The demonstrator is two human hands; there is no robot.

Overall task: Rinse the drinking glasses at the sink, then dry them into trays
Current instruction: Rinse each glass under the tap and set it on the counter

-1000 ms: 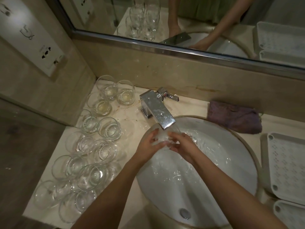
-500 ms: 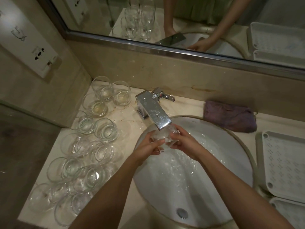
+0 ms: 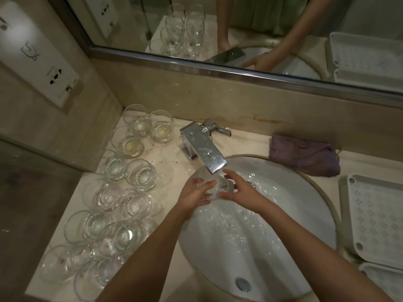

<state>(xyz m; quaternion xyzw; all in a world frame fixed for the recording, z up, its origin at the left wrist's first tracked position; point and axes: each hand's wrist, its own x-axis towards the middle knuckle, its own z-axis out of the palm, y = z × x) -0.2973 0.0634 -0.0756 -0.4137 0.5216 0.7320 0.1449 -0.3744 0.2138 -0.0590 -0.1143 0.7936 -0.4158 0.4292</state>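
A clear drinking glass (image 3: 218, 188) is held under the chrome faucet (image 3: 205, 153), with water running over it into the white sink (image 3: 283, 214). My left hand (image 3: 194, 196) grips the glass from the left. My right hand (image 3: 242, 191) holds it from the right, fingers curved round it. Several more clear glasses (image 3: 139, 174) stand in rows on the counter to the left of the sink. A white perforated tray (image 3: 375, 219) lies to the right of the sink, with a second tray (image 3: 383, 280) nearer to me.
A folded purple cloth (image 3: 305, 156) lies behind the sink on the right. A mirror (image 3: 239, 29) runs along the back wall. A socket panel (image 3: 41, 55) is on the left wall. The sink drain (image 3: 242, 283) is near the front.
The glass has turned and shifted a little between my hands under the running water. My right fingers have moved over its top. The view has swung slightly.
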